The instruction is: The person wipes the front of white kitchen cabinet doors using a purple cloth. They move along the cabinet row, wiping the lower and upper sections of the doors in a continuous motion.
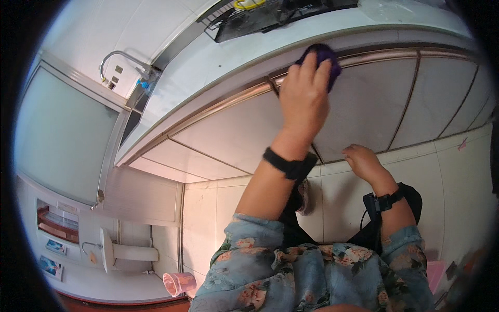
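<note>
My left hand [306,97] presses a dark purple cloth [334,74] against the top of the cabinet doors, its fingers spread over the fabric. The cloth lies across the copper-coloured metal trim [374,59] just under the countertop edge. Below it, pale cabinet doors [362,101] with dark seams run to the floor. Lower and to the right, my right hand [364,162] hangs in front of the doors with loosely bent fingers and holds nothing that I can see. Both wrists wear black straps.
A white countertop [195,82] carries a black gas stove [269,17] with a wire rack. At left are a curved faucet [124,54] and a frosted glass door [66,132]. A pink bin [181,284] stands on the tiled floor [202,218], near a white washbasin [107,249].
</note>
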Tool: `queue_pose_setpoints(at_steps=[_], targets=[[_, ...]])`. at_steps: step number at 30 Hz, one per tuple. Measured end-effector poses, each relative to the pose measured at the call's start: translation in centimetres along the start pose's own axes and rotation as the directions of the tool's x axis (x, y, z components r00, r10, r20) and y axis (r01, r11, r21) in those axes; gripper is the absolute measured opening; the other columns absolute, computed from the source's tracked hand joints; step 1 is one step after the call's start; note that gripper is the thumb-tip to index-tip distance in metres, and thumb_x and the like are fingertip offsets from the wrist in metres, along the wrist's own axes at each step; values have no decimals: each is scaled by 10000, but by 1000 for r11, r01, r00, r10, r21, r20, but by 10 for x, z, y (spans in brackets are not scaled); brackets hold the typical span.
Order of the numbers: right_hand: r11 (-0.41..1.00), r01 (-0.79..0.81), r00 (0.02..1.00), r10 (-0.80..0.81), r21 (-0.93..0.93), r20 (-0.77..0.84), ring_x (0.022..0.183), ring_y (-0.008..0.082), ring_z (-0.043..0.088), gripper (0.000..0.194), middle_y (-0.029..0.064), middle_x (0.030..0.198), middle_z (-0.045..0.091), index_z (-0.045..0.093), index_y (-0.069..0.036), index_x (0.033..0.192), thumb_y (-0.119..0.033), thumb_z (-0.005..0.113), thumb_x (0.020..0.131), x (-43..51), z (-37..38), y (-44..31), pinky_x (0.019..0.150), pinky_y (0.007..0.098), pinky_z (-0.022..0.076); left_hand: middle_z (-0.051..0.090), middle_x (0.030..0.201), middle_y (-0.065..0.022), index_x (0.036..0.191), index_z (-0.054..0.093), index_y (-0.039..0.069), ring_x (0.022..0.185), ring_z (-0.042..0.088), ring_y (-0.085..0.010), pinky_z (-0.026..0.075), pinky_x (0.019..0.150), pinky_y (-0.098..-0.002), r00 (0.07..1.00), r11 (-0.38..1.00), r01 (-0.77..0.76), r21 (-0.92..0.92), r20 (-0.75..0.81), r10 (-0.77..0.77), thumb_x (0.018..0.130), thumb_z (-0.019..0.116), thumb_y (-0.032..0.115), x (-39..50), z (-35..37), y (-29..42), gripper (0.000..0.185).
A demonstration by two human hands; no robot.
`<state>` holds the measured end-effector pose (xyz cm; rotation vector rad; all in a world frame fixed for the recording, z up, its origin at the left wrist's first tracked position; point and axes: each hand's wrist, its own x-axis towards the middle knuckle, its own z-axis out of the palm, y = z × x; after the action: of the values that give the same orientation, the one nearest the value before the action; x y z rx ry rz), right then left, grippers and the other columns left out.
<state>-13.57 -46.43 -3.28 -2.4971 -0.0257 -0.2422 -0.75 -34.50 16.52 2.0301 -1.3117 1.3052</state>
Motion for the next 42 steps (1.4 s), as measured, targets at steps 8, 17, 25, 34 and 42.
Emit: queue_pose_setpoints(at_steps=[8, 17, 25, 34, 42], targets=[[999, 9, 992, -5, -35, 124, 1001, 377, 609, 206, 175, 1056, 653, 670, -38, 1076, -96, 630, 882, -6, 6, -14, 864, 463, 500, 639, 1213, -124, 1111, 667, 112, 943, 614, -337, 531, 777, -420, 987, 928, 146, 342, 13, -161, 684, 661, -41, -83, -98, -124, 454], [997, 25, 993, -16, -74, 113, 985, 343, 627, 179, 166, 1033, 660, 680, -32, 1056, -97, 620, 900, -8, 14, -15, 883, 429, 507, 696, 1153, -137, 1181, 670, 61, 1000, 679, -286, 534, 897, -355, 636, 629, 771, 102, -189, -748, 689, 652, -12, -162, -167, -259, 497], [992, 76, 995, -69, -96, 78, 948, 361, 622, 191, 164, 992, 658, 675, -17, 1055, -60, 641, 872, -10, 4, -19, 850, 420, 503, 691, 1084, -180, 1180, 635, -69, 962, 665, -252, 515, 908, -346, 438, 543, 788, -289, -356, -826, 716, 693, 76, -148, -106, -236, 489], [997, 28, 996, -23, -68, 85, 954, 362, 613, 199, 154, 1002, 655, 677, -37, 1071, -78, 641, 880, -12, -2, -14, 851, 430, 496, 650, 1165, -184, 1174, 636, 4, 1086, 630, -318, 486, 965, -360, 797, 786, 564, -255, -82, -599, 715, 711, 19, -88, -73, -110, 465], [995, 4, 985, 14, -102, 170, 988, 356, 625, 210, 180, 1031, 661, 677, -10, 1082, -77, 630, 889, -10, -5, -17, 875, 440, 503, 634, 1169, -150, 1270, 546, -69, 1022, 626, -224, 506, 926, -339, 418, 524, 587, -617, -324, -849, 772, 726, 29, -137, -154, -186, 538]])
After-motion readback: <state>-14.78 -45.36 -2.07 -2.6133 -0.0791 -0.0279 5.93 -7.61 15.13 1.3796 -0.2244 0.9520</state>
